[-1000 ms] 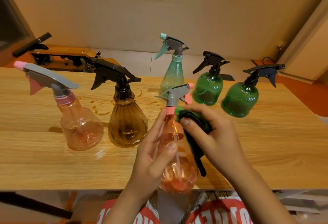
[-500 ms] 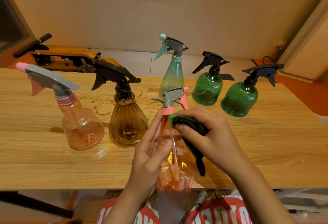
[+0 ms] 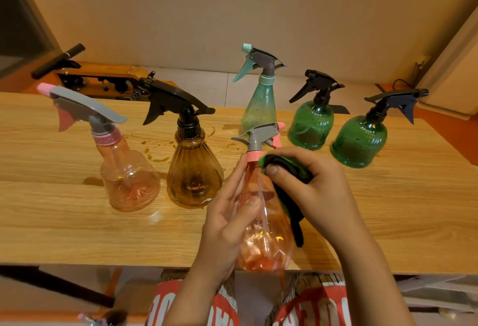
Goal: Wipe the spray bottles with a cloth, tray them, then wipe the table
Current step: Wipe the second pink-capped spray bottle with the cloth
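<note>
My left hand [image 3: 227, 219] grips an orange-pink spray bottle [image 3: 263, 243] with a grey trigger head, held above the near table edge. My right hand [image 3: 313, 191] holds a dark cloth with a green edge [image 3: 287, 170] and presses it against the bottle's shoulder just below the pink collar. On the wooden table [image 3: 64, 212] stand a pink bottle [image 3: 129, 183], an amber bottle [image 3: 194, 178], a teal bottle [image 3: 258, 108] and two round green bottles [image 3: 310, 126] [image 3: 359, 142]. No tray is in view.
Brown spill marks [image 3: 155, 153] spot the table behind the pink and amber bottles. A wooden rack with a black handle [image 3: 57, 62] stands behind the table at the far left. A door frame rises at the right.
The held bottle has turned in my left hand, its trigger head swinging round. My right hand has slid the cloth up the bottle toward the collar.
</note>
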Tool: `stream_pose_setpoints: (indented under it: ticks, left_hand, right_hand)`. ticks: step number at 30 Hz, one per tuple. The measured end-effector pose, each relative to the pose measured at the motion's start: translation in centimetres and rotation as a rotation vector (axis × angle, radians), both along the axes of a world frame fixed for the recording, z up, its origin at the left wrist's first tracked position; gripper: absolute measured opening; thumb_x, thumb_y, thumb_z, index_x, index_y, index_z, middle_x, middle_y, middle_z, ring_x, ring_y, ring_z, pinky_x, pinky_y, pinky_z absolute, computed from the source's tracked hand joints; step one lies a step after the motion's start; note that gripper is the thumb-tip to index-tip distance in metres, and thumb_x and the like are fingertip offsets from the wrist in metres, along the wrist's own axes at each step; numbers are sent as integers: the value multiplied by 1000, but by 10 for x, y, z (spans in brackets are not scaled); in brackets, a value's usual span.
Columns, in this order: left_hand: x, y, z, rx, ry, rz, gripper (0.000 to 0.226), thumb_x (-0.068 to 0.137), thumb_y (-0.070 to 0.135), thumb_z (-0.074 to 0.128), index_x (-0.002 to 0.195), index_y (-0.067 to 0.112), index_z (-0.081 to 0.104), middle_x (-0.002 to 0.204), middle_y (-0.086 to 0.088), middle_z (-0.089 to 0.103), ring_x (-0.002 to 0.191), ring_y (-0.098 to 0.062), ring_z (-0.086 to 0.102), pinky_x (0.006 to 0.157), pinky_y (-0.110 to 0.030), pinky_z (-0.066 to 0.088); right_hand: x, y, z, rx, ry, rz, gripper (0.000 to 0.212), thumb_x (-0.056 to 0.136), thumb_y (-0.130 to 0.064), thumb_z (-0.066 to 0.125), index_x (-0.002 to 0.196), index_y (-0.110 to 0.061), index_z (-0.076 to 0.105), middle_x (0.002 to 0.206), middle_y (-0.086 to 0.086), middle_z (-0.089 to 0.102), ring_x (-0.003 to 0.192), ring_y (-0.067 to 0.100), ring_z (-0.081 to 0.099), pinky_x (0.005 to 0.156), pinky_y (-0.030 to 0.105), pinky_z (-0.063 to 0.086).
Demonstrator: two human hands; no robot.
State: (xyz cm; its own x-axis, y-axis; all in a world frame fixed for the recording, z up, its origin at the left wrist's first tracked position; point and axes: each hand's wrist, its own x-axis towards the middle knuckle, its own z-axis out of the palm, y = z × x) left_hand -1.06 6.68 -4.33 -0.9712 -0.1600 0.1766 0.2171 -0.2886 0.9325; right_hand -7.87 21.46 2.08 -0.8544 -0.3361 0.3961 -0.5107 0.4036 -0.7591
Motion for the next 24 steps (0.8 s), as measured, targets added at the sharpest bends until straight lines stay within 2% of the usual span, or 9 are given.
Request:
stream_pose_setpoints:
  ticks: [2,7,10,12,14,17,20,22,24]
  left_hand:
    - [0,-1,1,14,-5,15,64,94,9,59,154,28,44,155,1,52,145,-26,47,119,-64,32]
    - [2,0,2,17,6,7,62,94,10,60,151,33,48,151,3,56,142,-27,50,117,-65,33]
    - [2,0,2,-14,19,-1,64,93,17,65,152,33,48,155,2,52,145,-29,46,118,-62,35]
    - [1,0,2,4,23,15,65,94,11,63,154,28,44,154,2,53,145,-25,47,118,-55,38]
    - [0,0,2,19,28,22,65,93,9,61,153,27,45,153,1,55,144,-26,48,119,-58,35]
    - [0,0,3,-3,37,5,64,91,19,66,151,34,49,153,0,54,142,-37,49,116,-68,34]
    - [-1,1,4,-22,46,-12,66,93,15,65,154,26,43,154,4,53,145,-25,47,119,-61,34]
    - [-2,1,5,-17,50,3,65,94,12,64,154,24,42,154,4,53,146,-22,46,121,-59,32]
    - [-1,0,4,-9,53,29,67,91,20,65,153,25,43,153,3,54,145,-23,47,121,-58,33]
  right_hand:
    - [6,-4,-5,-29,-5,-17,19,89,-24,76,107,-31,76,99,-20,74,99,0,67,84,16,51]
    - [13,12,2,-46,-206,90,22,86,-18,79,100,-34,77,95,-22,74,96,-1,68,80,12,48]
    - [10,1,0,-39,-82,-52,20,88,-22,78,104,-34,77,98,-20,74,98,-1,67,87,25,54]
    - [12,-4,-3,-14,-39,-63,21,87,-27,77,108,-32,76,101,-19,73,101,0,66,90,29,53]
    - [15,2,-2,-4,-74,24,25,83,-30,75,108,-31,78,101,-18,73,103,3,66,89,22,50]
    - [14,13,4,-26,-173,94,22,83,-25,79,104,-32,79,98,-17,74,101,6,68,86,20,49]
    - [11,5,1,-49,-63,-39,23,87,-17,80,105,-30,78,99,-18,74,101,3,67,87,23,51]
    - [13,-4,-2,-62,-8,-68,25,87,-15,79,106,-32,77,100,-19,72,102,0,65,86,14,48]
    - [17,-2,-2,-63,-45,-10,27,86,-14,79,106,-33,77,97,-19,71,101,0,65,84,9,44]
